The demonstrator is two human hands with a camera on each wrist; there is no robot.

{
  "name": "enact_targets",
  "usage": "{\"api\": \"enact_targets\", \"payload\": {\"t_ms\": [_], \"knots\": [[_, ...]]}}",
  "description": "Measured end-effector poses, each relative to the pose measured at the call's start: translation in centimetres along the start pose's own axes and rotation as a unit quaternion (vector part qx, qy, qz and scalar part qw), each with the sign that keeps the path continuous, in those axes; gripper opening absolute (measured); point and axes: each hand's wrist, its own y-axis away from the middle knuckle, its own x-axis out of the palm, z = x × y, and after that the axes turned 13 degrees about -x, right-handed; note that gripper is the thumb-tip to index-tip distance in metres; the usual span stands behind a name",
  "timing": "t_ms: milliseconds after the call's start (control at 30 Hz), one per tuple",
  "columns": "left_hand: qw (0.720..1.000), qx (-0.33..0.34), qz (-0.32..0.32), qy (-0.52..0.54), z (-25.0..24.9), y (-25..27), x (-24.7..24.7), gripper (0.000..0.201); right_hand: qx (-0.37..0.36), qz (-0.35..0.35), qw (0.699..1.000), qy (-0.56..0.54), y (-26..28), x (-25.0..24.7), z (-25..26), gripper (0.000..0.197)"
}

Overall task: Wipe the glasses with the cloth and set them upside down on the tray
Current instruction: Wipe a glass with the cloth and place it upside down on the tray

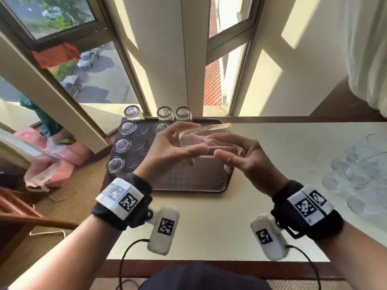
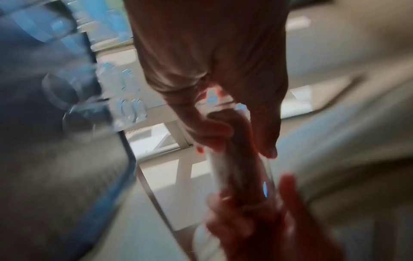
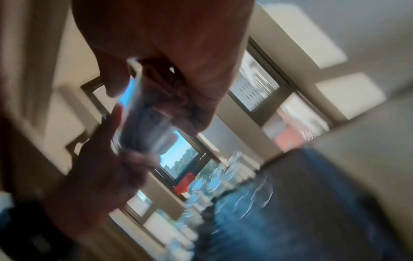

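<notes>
Both wrist views are smeared with blur, so finger detail is hard to make out there. A clear tumbler [image 1: 206, 139] is held on its side above the dark patterned tray [image 1: 188, 178], the left hand [image 1: 167, 147] clamped round its base. A pinkish cloth [image 1: 199, 141] is stuffed inside, pinched by the right hand [image 1: 247, 158]. Upside-down glasses [image 1: 122, 144] are lined along the tray's left and far edges; more glasses [image 1: 360, 170] on the pale bench [image 1: 209, 227] are washed out by glare.
</notes>
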Motion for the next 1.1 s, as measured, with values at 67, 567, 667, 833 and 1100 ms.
{"api": "enact_targets", "payload": {"t_ms": [67,567,667,833,1100], "knots": [[0.979,0.149,-0.041,-0.136,0.3,0.4,0.2,0.066,0.081,-0.003,0.991,-0.107,0.1,-0.4,0.0,0.038],[0.972,0.187,-0.012,-0.139,0.7,0.3,0.0,0.077,0.069,-0.023,0.994,-0.082,-0.4,-0.5,0.7,0.038],[0.998,-0.001,0.059,-0.014,0.1,0.4,-0.1,0.085,-0.036,-0.012,0.999,0.012,-0.4,0.0,1.2,0.034],[0.988,0.113,-0.025,-0.101,0.8,0.6,0.0,0.068,0.051,0.005,0.999,-0.005,-0.7,0.1,1.0,0.027],[1.0,0.003,0.016,-0.005,1.2,0.7,0.3,0.07,-0.02,-0.004,1.0,-0.003,-0.1,0.1,0.7,0.032]]}}
